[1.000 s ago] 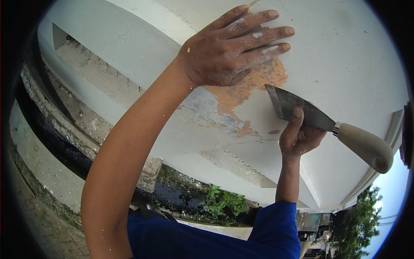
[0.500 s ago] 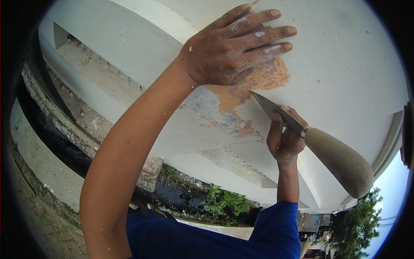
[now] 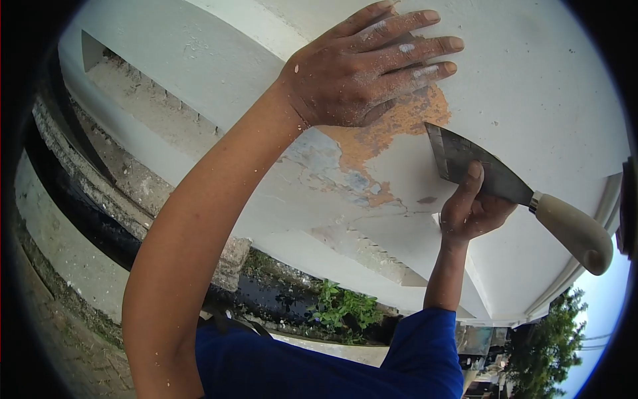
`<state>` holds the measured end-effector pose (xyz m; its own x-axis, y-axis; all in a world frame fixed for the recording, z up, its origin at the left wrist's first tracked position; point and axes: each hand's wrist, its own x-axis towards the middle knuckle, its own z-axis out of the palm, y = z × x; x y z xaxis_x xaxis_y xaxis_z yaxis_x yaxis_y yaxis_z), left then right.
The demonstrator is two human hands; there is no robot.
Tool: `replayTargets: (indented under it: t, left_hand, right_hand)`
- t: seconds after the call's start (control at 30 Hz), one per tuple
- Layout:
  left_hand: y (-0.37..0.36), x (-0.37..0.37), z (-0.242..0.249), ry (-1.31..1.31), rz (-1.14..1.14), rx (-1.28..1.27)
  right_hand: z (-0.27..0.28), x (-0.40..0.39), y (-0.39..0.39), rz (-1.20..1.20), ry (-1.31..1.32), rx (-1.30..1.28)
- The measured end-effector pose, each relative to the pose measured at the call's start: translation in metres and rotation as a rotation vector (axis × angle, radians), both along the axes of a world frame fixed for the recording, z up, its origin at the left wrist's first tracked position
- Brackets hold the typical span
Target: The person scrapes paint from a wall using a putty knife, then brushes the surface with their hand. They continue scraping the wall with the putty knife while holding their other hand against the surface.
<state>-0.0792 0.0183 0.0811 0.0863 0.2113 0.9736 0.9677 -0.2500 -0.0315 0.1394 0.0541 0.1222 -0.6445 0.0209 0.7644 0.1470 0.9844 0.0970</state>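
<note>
My left hand [image 3: 365, 73] lies over the white wall [image 3: 531, 86] with its fingers outstretched and apart, white dust on the fingers. Beneath and beside it shows a bare orange-brown patch [image 3: 372, 143] with ragged edges where the paint has come off. Grey-blue flaked areas [image 3: 316, 156] border that patch. In my right hand [image 3: 468, 209] is a scraper [image 3: 488, 166], gripped by its metal blade with the thumb on the face. Its pale handle [image 3: 575, 229] points away to the lower right. The blade's pointed corner overlaps the patch's right edge in this view.
Below the wall runs a dark water channel [image 3: 266, 302] with a green plant [image 3: 345, 309] beside it. A recessed ledge [image 3: 146, 100] with short metal spikes is at upper left. Paving [image 3: 86, 352] lies at lower left, and a tree [image 3: 548, 339] stands at lower right.
My right hand has moved right with the scraper, and the blade has turned to show more of its face. My left hand has shifted slightly up and right.
</note>
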Motion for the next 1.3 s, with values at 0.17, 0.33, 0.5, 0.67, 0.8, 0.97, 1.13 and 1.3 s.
replayTargets:
  t: [0.17,0.33,0.5,0.67,0.8,0.97,1.13,1.3]
  left_hand:
    - [0.014,0.000,-0.003,-0.061,-0.191,0.169]
    - [0.015,0.002,-0.003,-0.064,-0.170,0.187]
    - [0.014,0.003,-0.002,-0.076,-0.181,0.187]
    - [0.014,0.003,-0.005,-0.065,-0.150,0.180]
    - [0.015,0.001,-0.005,-0.060,-0.166,0.184]
    - [0.014,0.001,-0.002,-0.068,-0.185,0.185]
    - [0.016,0.004,-0.003,-0.077,-0.185,0.205]
    - [0.014,0.003,-0.003,-0.072,-0.188,0.182]
  right_hand:
    - [-0.003,-0.004,-0.007,-0.017,-0.063,0.047]
    - [0.007,-0.004,-0.008,0.075,-0.198,0.154]
    - [-0.001,-0.002,0.001,0.114,-0.106,0.163]
    - [-0.004,0.004,0.002,0.001,-0.022,0.058]
    - [-0.005,0.004,0.000,-0.007,0.109,-0.145]
    - [0.004,-0.004,-0.006,0.016,-0.027,0.062]
    - [-0.009,0.003,0.003,0.028,-0.038,0.159]
    - [-0.008,-0.006,-0.007,0.047,-0.216,0.089]
